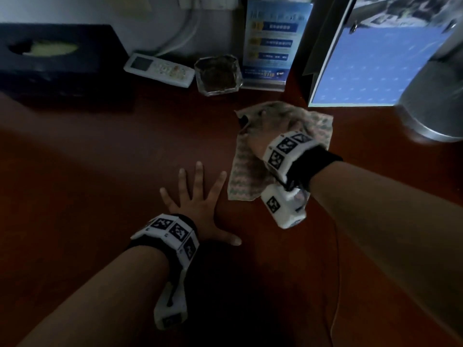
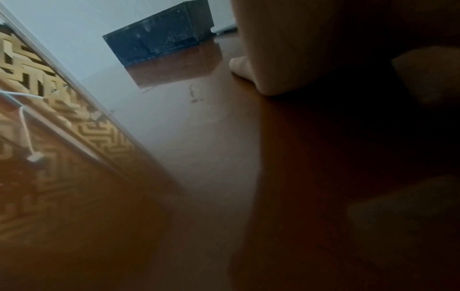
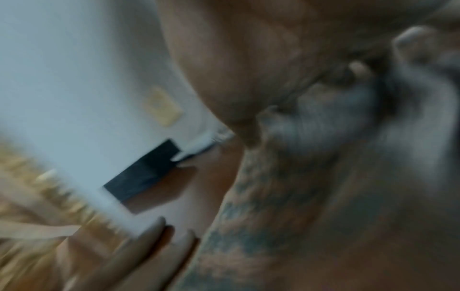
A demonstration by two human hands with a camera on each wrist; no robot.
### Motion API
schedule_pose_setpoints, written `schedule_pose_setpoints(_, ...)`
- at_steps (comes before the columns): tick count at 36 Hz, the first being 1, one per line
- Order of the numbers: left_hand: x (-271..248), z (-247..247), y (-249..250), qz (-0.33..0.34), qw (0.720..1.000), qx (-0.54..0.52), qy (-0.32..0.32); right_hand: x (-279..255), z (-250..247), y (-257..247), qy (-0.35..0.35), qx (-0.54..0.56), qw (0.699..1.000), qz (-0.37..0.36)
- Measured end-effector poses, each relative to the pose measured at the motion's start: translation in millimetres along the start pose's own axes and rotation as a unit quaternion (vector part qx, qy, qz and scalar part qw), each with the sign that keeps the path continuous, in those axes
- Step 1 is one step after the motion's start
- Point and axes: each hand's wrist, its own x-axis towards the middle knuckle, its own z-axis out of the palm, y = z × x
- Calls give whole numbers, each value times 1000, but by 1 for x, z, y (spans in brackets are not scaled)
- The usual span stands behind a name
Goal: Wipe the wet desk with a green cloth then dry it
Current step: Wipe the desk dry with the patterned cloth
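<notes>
Toward two o'clock on the counter (image 1: 100,156), our right hand (image 1: 270,131) presses its grip onto the green cloth (image 1: 241,181), mid-wipe; left hand (image 1: 198,206) flat, fingers spread. Next: sweep unwiped areas.

Hotel-type guest room: a reddish wooden surface (image 1: 100,159) carrying a tissue box (image 1: 62,63), air-conditioner remote (image 1: 159,69), glass ashtray (image 1: 218,75), standing information card (image 1: 273,43) and metal kettle (image 1: 431,96).
</notes>
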Motion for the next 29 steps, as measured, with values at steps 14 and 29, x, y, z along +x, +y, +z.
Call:
schedule_pose_setpoints(14,2,-2,-1,-7,1000,5,-8,17,13,54,-44,-90,981,-164)
schedule_pose_setpoints(29,-5,-8,1,7,1000,-8,-19,-45,37,73,-31,-40,998,44)
